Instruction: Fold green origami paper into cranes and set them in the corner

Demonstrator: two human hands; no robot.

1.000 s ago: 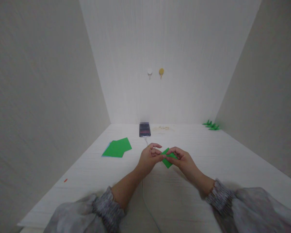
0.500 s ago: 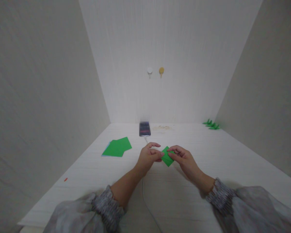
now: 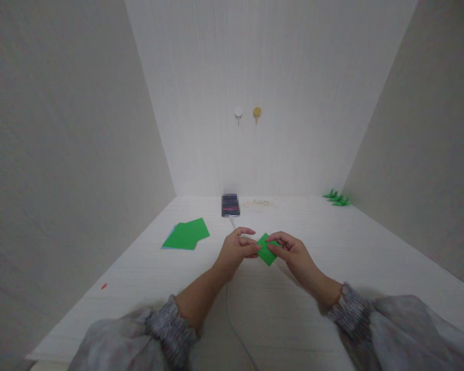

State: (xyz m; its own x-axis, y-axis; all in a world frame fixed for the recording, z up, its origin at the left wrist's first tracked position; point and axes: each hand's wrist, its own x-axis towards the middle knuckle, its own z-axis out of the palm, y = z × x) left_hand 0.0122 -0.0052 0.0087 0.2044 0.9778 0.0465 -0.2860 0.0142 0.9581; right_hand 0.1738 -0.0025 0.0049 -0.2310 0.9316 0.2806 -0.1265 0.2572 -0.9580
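Observation:
A small folded green paper (image 3: 268, 256), diamond-shaped with a crease line across it, is held up over the table between both hands. My left hand (image 3: 235, 250) pinches its left corner between thumb and fingers, with the index finger extended above. On the right side, my right hand (image 3: 293, 253) grips the paper with thumb and fingertips on its upper right edge. Part of the paper is hidden behind the right fingers. Flat green paper sheets (image 3: 183, 236) lie to the left of my left hand, with a light blue edge showing beneath them.
A phone (image 3: 230, 205) with a blurred screen stands at the back, its white cable (image 3: 232, 324) running forward under my left arm. Several folded green paper pieces (image 3: 337, 198) sit at the back right. A small red piece (image 3: 104, 286) lies at left. Walls enclose three sides of the white table (image 3: 139, 288).
Both hands keep their hold on the folded green paper, which has tilted very slightly. Everything else stays in place.

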